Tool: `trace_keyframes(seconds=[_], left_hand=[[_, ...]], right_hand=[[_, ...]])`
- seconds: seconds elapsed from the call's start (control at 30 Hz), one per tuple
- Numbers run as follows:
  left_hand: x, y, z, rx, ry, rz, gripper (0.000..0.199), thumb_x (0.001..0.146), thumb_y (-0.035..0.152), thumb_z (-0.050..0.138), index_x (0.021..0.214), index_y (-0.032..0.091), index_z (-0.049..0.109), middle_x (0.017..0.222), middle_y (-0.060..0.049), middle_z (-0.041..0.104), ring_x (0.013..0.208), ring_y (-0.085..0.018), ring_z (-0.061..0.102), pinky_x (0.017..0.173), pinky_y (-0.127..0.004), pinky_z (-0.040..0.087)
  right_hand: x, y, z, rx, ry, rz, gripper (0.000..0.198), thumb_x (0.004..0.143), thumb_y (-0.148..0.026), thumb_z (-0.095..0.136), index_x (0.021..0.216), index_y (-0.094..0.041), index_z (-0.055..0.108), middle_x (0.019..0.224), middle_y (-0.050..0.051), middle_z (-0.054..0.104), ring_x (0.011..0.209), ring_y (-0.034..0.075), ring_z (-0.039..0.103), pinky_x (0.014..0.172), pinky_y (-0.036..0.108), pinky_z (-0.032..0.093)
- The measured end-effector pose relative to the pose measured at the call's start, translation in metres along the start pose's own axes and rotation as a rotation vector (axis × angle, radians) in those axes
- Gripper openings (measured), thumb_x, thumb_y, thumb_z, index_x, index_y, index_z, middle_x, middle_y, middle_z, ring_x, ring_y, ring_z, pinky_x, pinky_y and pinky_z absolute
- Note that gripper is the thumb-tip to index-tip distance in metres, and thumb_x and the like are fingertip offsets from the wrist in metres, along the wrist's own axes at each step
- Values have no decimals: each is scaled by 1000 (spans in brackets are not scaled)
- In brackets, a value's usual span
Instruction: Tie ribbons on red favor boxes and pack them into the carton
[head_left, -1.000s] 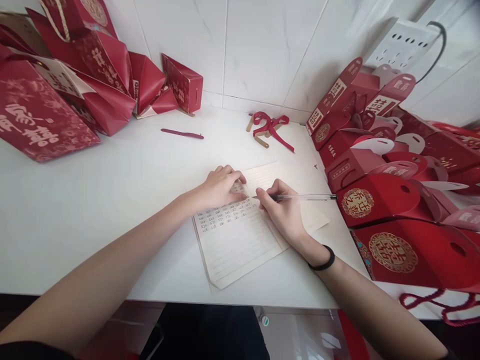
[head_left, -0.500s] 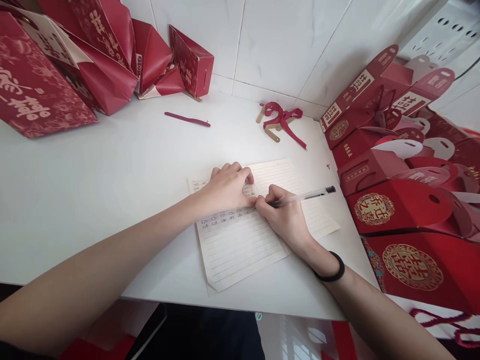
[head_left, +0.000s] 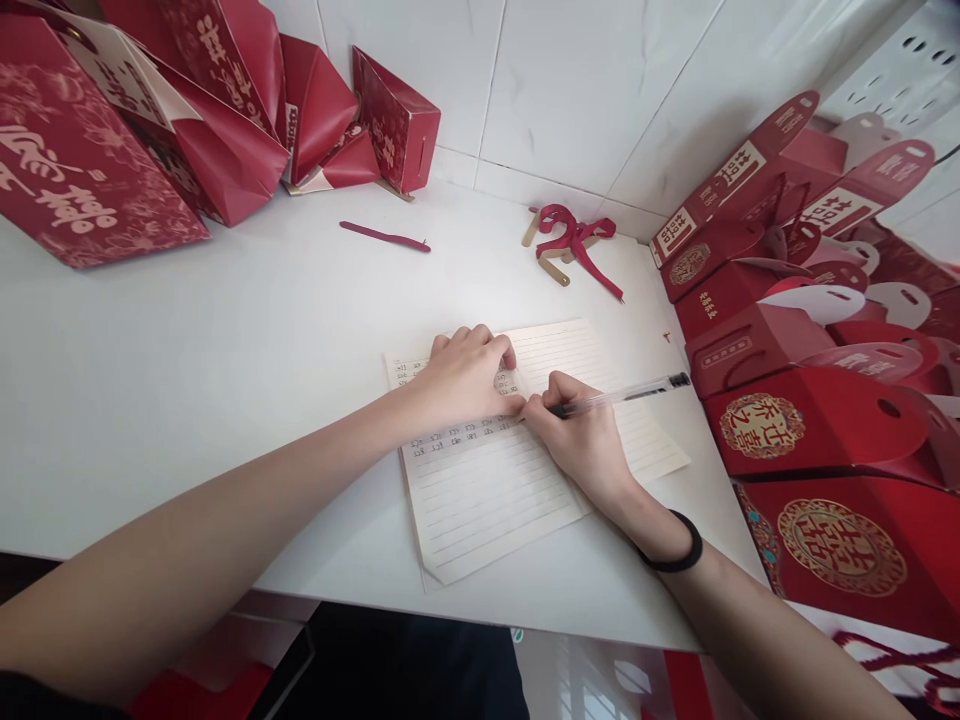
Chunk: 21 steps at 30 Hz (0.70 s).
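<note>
A lined notebook [head_left: 495, 500] lies open on the white table, with rows of small handwritten characters on its left page. My left hand [head_left: 469, 375] rests on that page, thumb stretched out and fingers bent, pressing the paper and covering part of the writing. Pinched in my right hand [head_left: 589, 430] is a clear gel pen [head_left: 637, 390] with a black end. Its tip meets the page close beside my left thumb, partly hidden by my fingers. A black band [head_left: 679, 550] circles my right wrist.
Red gift boxes [head_left: 780, 420] crowd the table's right side. More red boxes [head_left: 97, 160] stand back left. A red ribbon [head_left: 574, 240] and a dark red strip [head_left: 385, 237] lie near the tiled wall [head_left: 555, 110]. A socket strip [head_left: 892, 70] sits at upper right.
The whole view has shifted slightly, so things appear a little farther right. Both hands keep nearly the same places on the notebook, and the pen is still held.
</note>
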<state>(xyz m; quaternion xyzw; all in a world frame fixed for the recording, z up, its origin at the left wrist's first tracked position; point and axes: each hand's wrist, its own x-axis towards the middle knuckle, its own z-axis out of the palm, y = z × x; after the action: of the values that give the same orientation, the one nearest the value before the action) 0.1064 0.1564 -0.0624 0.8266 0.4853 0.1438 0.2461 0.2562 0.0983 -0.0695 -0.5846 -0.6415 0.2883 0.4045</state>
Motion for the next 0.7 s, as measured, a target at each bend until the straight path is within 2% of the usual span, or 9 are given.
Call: trace_keyframes(seconds=[0.7], left_hand=[[-2,2,-2,-11,-14,-5,34,68,47,59,90,21,53,99,-4,53,99,-24,47,86,-39,33]], right_hand=[[-1,-4,0,-8,22,-10,27,70,-20,46,57,-20,23,53,-6,22,51,10,22,45,23,19]])
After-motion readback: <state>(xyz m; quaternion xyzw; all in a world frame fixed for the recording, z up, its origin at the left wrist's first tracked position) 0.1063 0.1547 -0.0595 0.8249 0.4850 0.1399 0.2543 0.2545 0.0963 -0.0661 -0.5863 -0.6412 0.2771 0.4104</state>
